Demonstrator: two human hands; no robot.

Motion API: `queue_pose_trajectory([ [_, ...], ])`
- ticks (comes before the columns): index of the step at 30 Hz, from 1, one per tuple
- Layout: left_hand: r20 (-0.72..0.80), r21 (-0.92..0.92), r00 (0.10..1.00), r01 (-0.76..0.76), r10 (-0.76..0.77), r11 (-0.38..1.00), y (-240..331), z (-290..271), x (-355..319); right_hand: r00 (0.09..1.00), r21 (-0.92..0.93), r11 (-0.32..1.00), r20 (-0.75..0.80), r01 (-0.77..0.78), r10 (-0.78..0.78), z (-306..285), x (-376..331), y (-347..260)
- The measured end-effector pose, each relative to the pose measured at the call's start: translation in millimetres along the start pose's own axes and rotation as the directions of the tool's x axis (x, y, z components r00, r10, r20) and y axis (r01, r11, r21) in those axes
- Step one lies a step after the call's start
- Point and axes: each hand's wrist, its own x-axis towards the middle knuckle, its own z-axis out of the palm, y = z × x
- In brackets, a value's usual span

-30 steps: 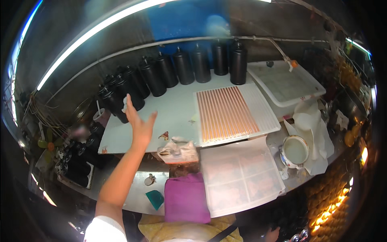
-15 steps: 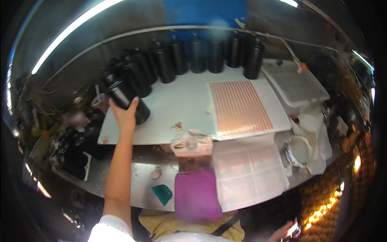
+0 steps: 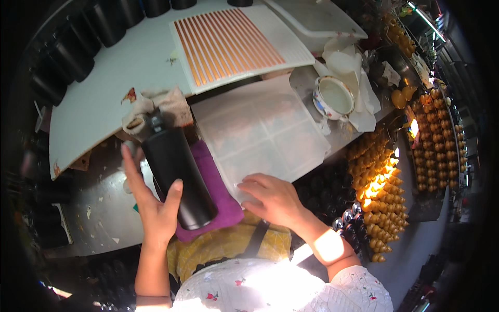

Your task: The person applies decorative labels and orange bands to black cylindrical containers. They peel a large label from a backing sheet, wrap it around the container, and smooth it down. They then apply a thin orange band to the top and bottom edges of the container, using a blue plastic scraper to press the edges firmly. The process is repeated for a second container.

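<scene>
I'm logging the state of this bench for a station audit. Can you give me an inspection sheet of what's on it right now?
Surface: white board lying on a stained grey metal bench.
Job's things: tall matte black cylindrical bottle lying over a purple cloth pad; translucent plastic grid sheet.
Clutter: crumpled stained rag, orange-striped white panel, white bowl on white paper, row of black bottles.
Hands: left hand grips the bottle; right hand rests flat on the sheet's near edge, fingers spread.
Cables: nothing seen.
Surroundings: racks of golden caps on the right.
</scene>
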Motion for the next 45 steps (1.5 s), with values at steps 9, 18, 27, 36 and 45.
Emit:
queue_pose_trajectory([
  [9, 0.232, 0.460, 0.955, -0.276, 0.186, 0.844, -17, -14, -47, 0.995, 0.014, 0.999, 0.093, -0.039, 0.037, -6, -5, 0],
  [18, 0.220, 0.387, 0.970, -0.188, 0.107, 0.903, -31, -14, -45, 0.780, 0.731, 0.595, -0.138, -0.336, 0.610, 15, -7, 42],
  [27, 0.205, 0.383, 0.977, -0.127, 0.050, 0.915, -36, -16, -51, 0.635, 0.003, 0.852, -0.665, -0.523, 0.393, -37, -6, 60],
  [36, 0.205, 0.404, 0.978, -0.119, 0.037, 0.907, -23, -18, -50, 0.793, -0.687, 0.683, -0.549, -0.249, -0.264, -138, 80, 64],
  [45, 0.232, 0.479, 0.973, -0.133, 0.022, 0.868, -2, 3, -44, 0.469, -0.345, 0.709, -0.883, -0.616, -0.022, -348, 113, 179],
])
